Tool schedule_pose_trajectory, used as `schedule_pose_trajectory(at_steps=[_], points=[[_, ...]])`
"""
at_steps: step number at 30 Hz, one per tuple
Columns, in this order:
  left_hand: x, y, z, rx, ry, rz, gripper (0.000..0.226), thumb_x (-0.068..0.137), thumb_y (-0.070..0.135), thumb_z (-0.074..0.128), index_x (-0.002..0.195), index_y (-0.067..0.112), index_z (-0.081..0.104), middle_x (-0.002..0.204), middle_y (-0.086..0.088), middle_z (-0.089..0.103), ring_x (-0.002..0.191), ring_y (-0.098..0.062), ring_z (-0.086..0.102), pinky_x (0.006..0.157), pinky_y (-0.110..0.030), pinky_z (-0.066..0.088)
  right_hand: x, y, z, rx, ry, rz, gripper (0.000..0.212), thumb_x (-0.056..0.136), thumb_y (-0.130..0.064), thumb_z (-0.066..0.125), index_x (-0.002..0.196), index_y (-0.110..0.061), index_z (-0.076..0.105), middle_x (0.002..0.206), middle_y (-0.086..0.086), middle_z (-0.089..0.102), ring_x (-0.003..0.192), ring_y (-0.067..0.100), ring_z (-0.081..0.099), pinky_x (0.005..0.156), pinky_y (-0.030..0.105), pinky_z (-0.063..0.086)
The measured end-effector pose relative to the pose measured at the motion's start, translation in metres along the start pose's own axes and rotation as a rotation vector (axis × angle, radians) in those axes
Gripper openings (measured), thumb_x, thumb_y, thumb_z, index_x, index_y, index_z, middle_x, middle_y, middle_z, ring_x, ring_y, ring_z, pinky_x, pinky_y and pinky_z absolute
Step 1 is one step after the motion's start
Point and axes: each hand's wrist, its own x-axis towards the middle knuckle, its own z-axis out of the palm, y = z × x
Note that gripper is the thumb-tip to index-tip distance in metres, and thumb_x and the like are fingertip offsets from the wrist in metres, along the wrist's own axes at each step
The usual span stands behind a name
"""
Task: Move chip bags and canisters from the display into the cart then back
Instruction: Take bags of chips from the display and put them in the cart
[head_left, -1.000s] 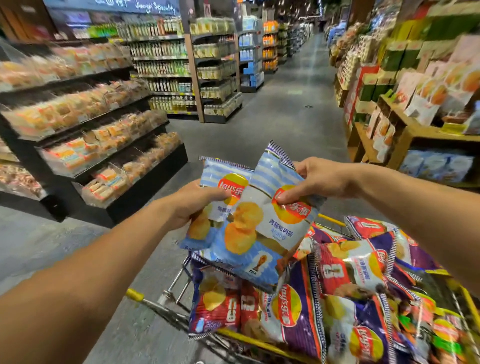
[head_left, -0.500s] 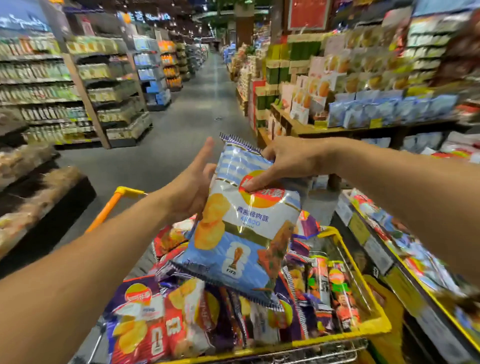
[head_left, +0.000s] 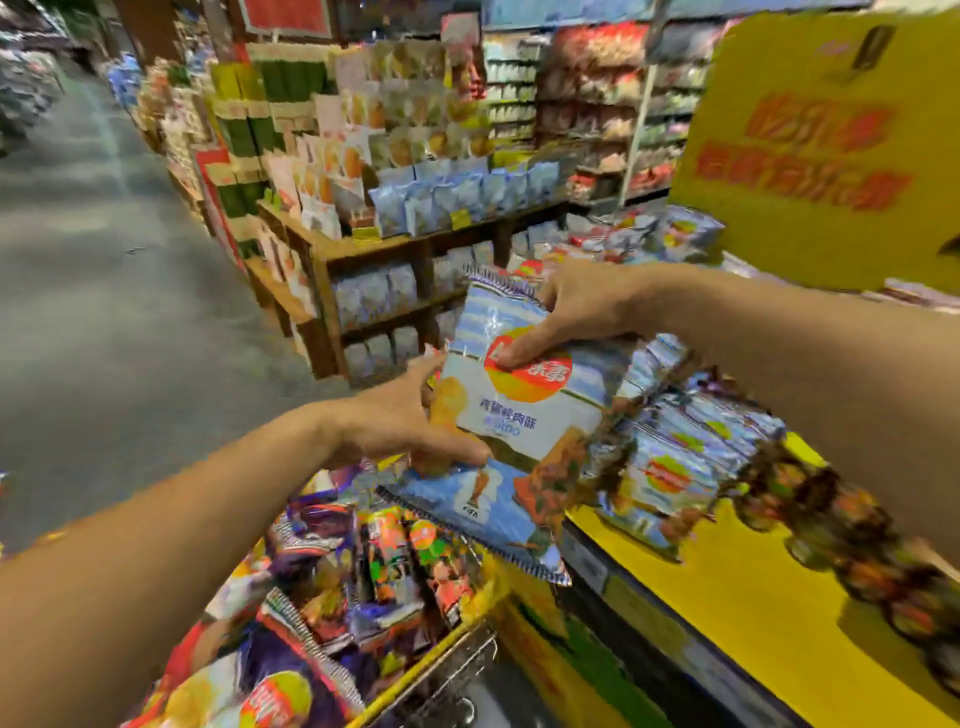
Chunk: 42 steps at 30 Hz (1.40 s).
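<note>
Head cam is pretty smeared here, so take the fine details with a grain of salt. Both hands are on one light-blue chip bag (head_left: 511, 415) held up in the air, sitting over the far corner of the cart (head_left: 415, 670) and right at the edge of the yellow display (head_left: 727, 587). The right hand (head_left: 574, 312) pinches the top of the bag, thumb pressed on the red-and-yellow logo with the fingers curled round behind the crimped top edge. The left hand (head_left: 402, 421) grips the bag's left side, thumb laid across the front near the chip picture, fingers tucked behind. The bag is tilted, top toward the display, bottom corner hanging down over the cart rim. The cart below is stuffed with more chip bags (head_left: 332, 561), mostly purple, red and orange ones. On the display to the right lie matching blue bags (head_left: 675, 467) in a row, with darker bags (head_left: 841, 530) past them, too blurry to read. Wooden shelves (head_left: 395, 249) of snacks stand behind, and a big yellow sign (head_left: 826, 150) with red lettering is up top right.
</note>
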Motion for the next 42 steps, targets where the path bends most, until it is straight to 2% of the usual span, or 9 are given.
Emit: schedule_pose_trajectory(at_steps=[5,9,18,24,27,30,33,35,42], points=[[0.083,0.019,0.071,0.074,-0.037,0.056,0.080,0.064,0.017,0.092,0.123,0.040,0.044,0.111,0.008,0.066,0.089,0.008,0.068,0.084,-0.018,0.055,-0.022,0.096,-0.023,-0.063,0.012,0.168,0.064,0.044,-0.068,0.084,0.059,-0.019,0.046,0.048,-0.005,0.046,0.051,0.017,0.043,0.050,0.027,0.029],[0.145,0.012,0.120,0.239,-0.082,0.031,0.116,0.054,0.052,0.091,0.148,0.031,0.026,0.132,0.004,0.055,0.115,-0.016,0.061,0.099,-0.037,0.050,-0.025,0.170,-0.021,-0.123,0.031,0.260,0.068,0.045,-0.073,0.082,0.056,-0.017,0.045,0.047,0.000,0.046,0.048,0.019,0.043,0.047,0.027,0.029],[0.210,-0.017,0.186,0.428,-0.375,-0.017,0.008,0.095,0.020,0.061,0.091,0.013,0.061,0.078,0.001,0.060,0.066,-0.010,0.054,0.062,-0.023,0.046,0.011,0.286,0.061,-0.146,-0.125,0.433,0.072,0.058,-0.071,0.080,0.053,-0.016,0.035,0.049,0.004,0.035,0.050,0.021,0.037,0.052,0.036,0.027],[0.233,-0.052,0.231,0.561,-0.692,-0.158,0.036,0.092,0.028,0.066,0.124,0.012,0.061,0.101,0.000,0.066,0.098,-0.020,0.064,0.089,-0.032,0.049,0.049,0.299,0.138,-0.126,-0.097,0.429,0.073,0.055,-0.077,0.078,0.054,-0.014,0.040,0.053,0.004,0.041,0.058,0.024,0.047,0.055,0.035,0.036],[0.249,-0.071,0.233,0.961,-0.694,-0.158,0.051,0.095,0.043,0.056,0.136,0.012,0.048,0.134,-0.013,0.055,0.122,-0.034,0.051,0.100,-0.039,0.041,0.058,0.312,0.168,-0.026,-0.300,0.367,0.061,0.072,-0.072,0.070,0.083,-0.012,0.063,0.102,0.011,0.060,0.107,0.032,0.053,0.087,0.046,0.046],[0.256,-0.094,0.228,1.110,-0.715,-0.275,0.065,0.092,0.053,0.051,0.143,0.014,0.038,0.146,-0.019,0.041,0.128,-0.041,0.045,0.103,-0.048,0.042,0.055,0.332,0.167,0.271,-0.243,0.305,0.039,0.084,-0.047,0.075,0.117,-0.027,0.067,0.158,0.007,0.023,0.149,0.026,0.017,0.115,0.047,0.029],[0.257,-0.097,0.231,1.138,-0.699,-0.320,0.061,0.090,0.056,0.049,0.133,0.012,0.053,0.134,-0.017,0.055,0.118,-0.037,0.054,0.101,-0.046,0.046,0.054,0.357,0.153,0.350,0.145,0.324,0.023,0.084,-0.036,0.074,0.092,-0.025,0.055,0.118,0.007,0.048,0.108,0.030,0.052,0.085,0.047,0.045],[0.262,-0.088,0.239,1.097,-0.739,-0.286,0.054,0.094,0.052,0.048,0.118,0.007,0.064,0.115,-0.016,0.062,0.104,-0.034,0.058,0.095,-0.042,0.048,0.053,0.366,0.147,0.126,0.055,0.353,0.029,0.085,-0.044,0.067,0.089,-0.022,0.047,0.092,0.008,0.054,0.081,0.032,0.052,0.069,0.047,0.044],[0.273,-0.082,0.228,0.945,-0.769,-0.294,0.057,0.098,0.052,0.047,0.145,0.020,0.042,0.147,-0.004,0.046,0.128,-0.030,0.048,0.105,-0.042,0.041,0.066,0.348,0.153,0.048,-0.135,0.354,0.019,0.098,-0.011,0.050,0.100,-0.011,0.069,0.103,0.013,0.068,0.086,0.031,0.060,0.079,0.045,0.051]])
